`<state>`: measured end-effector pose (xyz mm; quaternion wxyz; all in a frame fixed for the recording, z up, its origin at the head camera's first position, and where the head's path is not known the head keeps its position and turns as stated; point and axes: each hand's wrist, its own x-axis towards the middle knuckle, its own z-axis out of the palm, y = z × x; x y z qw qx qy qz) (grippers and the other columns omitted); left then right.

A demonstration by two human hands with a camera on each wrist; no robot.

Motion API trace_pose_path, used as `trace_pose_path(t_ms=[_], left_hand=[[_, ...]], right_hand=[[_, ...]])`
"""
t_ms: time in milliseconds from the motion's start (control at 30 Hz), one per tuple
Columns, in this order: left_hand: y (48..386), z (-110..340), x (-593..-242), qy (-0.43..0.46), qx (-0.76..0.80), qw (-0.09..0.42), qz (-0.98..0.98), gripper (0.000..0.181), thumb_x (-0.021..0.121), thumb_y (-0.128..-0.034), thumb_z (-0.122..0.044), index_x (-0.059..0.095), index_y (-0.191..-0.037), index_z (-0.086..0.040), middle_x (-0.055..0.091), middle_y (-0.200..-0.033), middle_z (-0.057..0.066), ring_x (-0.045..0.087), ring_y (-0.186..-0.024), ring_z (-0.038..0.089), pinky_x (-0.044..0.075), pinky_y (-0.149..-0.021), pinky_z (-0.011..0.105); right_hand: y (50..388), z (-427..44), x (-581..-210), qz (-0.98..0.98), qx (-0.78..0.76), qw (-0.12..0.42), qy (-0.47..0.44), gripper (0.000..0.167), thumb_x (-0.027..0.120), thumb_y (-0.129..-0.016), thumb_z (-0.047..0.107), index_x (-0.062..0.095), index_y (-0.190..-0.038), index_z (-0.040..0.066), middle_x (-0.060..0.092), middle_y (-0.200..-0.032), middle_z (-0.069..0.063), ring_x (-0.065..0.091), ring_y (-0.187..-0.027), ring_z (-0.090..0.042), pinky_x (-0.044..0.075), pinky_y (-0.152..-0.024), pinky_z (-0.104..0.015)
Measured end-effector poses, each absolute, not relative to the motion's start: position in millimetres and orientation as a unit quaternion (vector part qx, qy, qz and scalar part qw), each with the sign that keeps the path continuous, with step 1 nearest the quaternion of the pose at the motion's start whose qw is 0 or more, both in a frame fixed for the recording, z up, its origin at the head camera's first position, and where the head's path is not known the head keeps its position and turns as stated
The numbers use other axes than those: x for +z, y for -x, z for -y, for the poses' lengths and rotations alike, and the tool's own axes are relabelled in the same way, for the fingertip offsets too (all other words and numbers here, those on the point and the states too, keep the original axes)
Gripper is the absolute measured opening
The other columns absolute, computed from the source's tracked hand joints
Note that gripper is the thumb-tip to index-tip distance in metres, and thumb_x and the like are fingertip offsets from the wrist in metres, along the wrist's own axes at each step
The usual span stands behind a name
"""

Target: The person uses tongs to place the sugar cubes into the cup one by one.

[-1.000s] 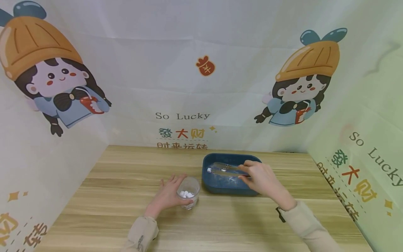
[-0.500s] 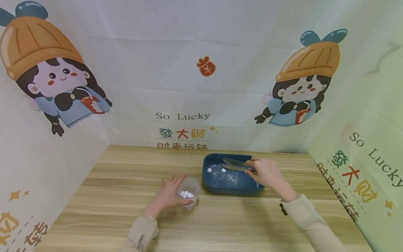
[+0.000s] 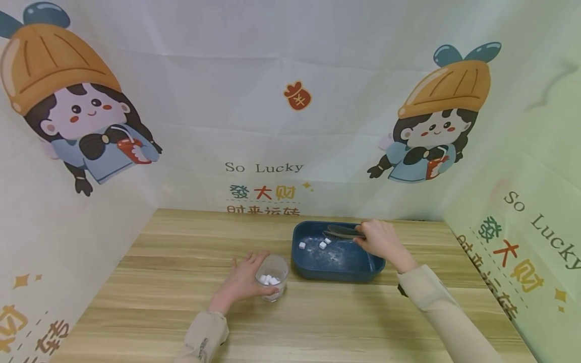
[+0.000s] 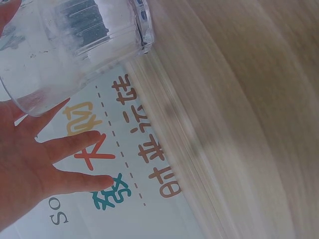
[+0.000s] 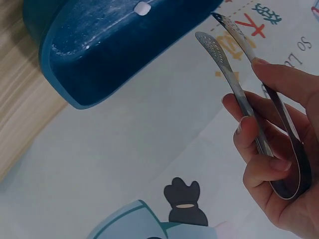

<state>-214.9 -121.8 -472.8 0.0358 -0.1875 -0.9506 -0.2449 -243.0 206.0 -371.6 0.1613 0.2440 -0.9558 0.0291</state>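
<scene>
My left hand (image 3: 245,277) grips a clear glass (image 3: 274,267) between thumb and forefinger, its other fingers spread. Several small white cubes (image 3: 269,279) lie in that glass, which stands on the table left of a dark blue bin (image 3: 338,276). With my right hand (image 3: 380,242) I hold metal tongs (image 3: 343,232), whose perforated tips are apart with nothing between them in the right wrist view. The tongs are over the bin's far side. Inside the bin lie a white cube (image 3: 302,245) at the left and two others close together, a nearer cube (image 3: 322,245) and a farther cube (image 3: 328,241).
The wooden table (image 3: 181,262) reaches back to a printed cloth wall (image 3: 190,171). Another cloth wall (image 3: 535,166) rises along the right side. Whitish residue (image 3: 336,258) marks the bin's floor.
My right hand has drawn the tongs from the bin's left cube rightward and back, turning them. A third cube now shows in the bin. My left hand and the glass have stayed put.
</scene>
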Motion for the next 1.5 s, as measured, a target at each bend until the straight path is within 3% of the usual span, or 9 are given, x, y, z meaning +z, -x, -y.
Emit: trace_pose_path(t_ms=[767, 1033, 1233, 1500], left_hand=[[215, 123, -472, 0.181, -0.254, 0.025, 0.950, 0.093, 0.076, -0.0579, -0.051, 0.037, -0.135, -0.015, 0.043, -0.136, 0.013, 0.029, -0.130, 0.041, 0.013, -0.099, 0.071], [217, 123, -473, 0.184, -0.252, 0.027, 0.950, 0.093, 0.076, -0.0580, -0.051, 0.037, -0.134, -0.014, 0.043, -0.136, 0.012, 0.029, -0.129, 0.042, 0.013, -0.098, 0.071], [215, 123, -472, 0.181, -0.250, 0.021, 0.951, 0.093, 0.075, -0.0582, -0.052, 0.036, -0.135, -0.016, 0.043, -0.137, 0.012, 0.029, -0.130, 0.041, 0.012, -0.099, 0.070], [215, 122, -471, 0.179, -0.247, 0.022, 0.952, 0.093, 0.075, -0.0581, -0.053, 0.037, -0.134, -0.016, 0.043, -0.136, 0.012, 0.030, -0.129, 0.041, 0.012, -0.099, 0.070]], right_hand=[[284, -202, -396, 0.977, 0.018, 0.094, -0.191, 0.056, 0.070, -0.074, 0.016, 0.022, -0.046, 0.018, 0.014, -0.051, 0.007, 0.015, -0.045, -0.009, 0.010, -0.043, -0.022], [287, -197, -400, 0.983, 0.004, 0.060, -0.171, 0.049, 0.070, -0.074, 0.019, 0.029, -0.046, 0.017, 0.024, -0.048, 0.006, 0.026, -0.045, -0.010, 0.020, -0.043, -0.024], [286, -197, -403, 0.984, 0.004, 0.064, -0.166, 0.025, 0.072, -0.071, 0.019, 0.053, -0.057, 0.011, 0.053, -0.057, 0.000, 0.051, -0.054, -0.016, 0.041, -0.046, -0.033], [289, -197, -416, 0.981, -0.006, 0.076, -0.177, 0.025, 0.073, -0.069, 0.018, 0.053, -0.056, 0.010, 0.056, -0.060, -0.003, 0.054, -0.056, -0.020, 0.042, -0.047, -0.035]])
